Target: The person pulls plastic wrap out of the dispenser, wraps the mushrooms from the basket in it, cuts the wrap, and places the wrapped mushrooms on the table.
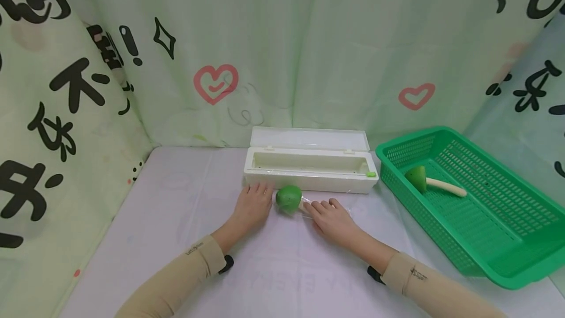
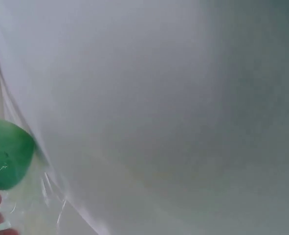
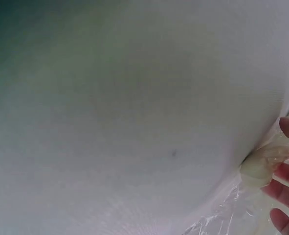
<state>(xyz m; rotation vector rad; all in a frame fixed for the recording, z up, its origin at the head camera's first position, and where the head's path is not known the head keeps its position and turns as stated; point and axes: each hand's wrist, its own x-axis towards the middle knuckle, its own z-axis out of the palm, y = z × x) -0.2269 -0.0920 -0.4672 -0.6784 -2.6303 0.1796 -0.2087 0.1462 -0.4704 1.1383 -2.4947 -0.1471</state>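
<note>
Both hands flat on surface (image 1: 282,269), fingers straight, nothing gripped. Left hand (image 1: 253,205) palm down just left of green-headed item (image 1: 289,198), fingertips close to white box front wall. Right hand (image 1: 331,217) palm down over clear film (image 1: 344,210) & pale handle of same item, fingers (image 3: 286,178) laid against handle end per right wrist view. Green head (image 2: 7,154) between the two hands, just in front of white box, near back-centre of surface; film wrinkles visible round it in left wrist view. Whether film fully wraps item: can't tell.

White dispenser box (image 1: 309,171) w/ lid hinged open, standing along back edge of surface, small green tab at its right end. Green basket (image 1: 507,239) at right edge of surface, well apart from hands, holding second green-headed piece (image 1: 417,178) w/ pale handle, lying on its side. Printed curtain (image 1: 132,63) w/ hearts & black characters behind & at both sides. Tan sleeves on both forearms.
</note>
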